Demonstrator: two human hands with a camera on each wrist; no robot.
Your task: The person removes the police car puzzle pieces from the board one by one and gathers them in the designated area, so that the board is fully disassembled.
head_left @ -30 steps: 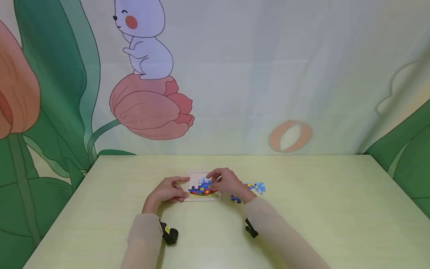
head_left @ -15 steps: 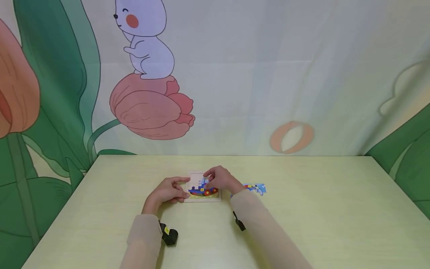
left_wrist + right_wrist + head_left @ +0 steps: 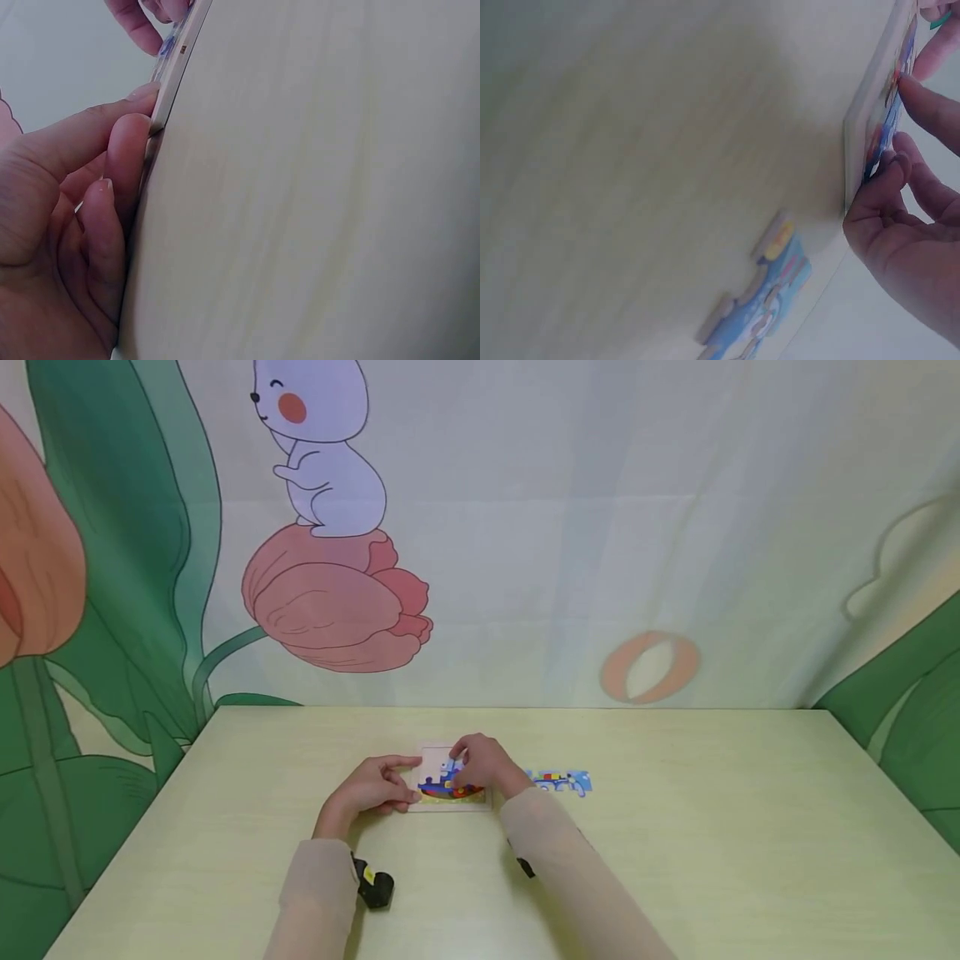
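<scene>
A small jigsaw board (image 3: pixel 450 811) with a pale frame lies near the middle of the table, with a colourful boat picture (image 3: pixel 435 787) partly filling it. My left hand (image 3: pixel 371 785) holds the board's left side, and in the left wrist view its fingertips are right at the frame edge (image 3: pixel 172 90). Over the board, my right hand (image 3: pixel 483 764) has thumb and fingers bent round a blue puzzle piece (image 3: pixel 452 768), partly hidden by them. In the right wrist view, the thumb and fingertips are close against the picture.
Several loose blue puzzle pieces (image 3: pixel 576 782) lie on the table right of the board, partly behind the right forearm; the right wrist view shows puzzle pieces (image 3: pixel 757 319) too. A printed curtain (image 3: pixel 525 568) hangs behind the table (image 3: pixel 712 827).
My right hand has moved slightly left over the board, and its forearm has swung left across the nearer loose piece. The left hand has stayed on the board's left side.
</scene>
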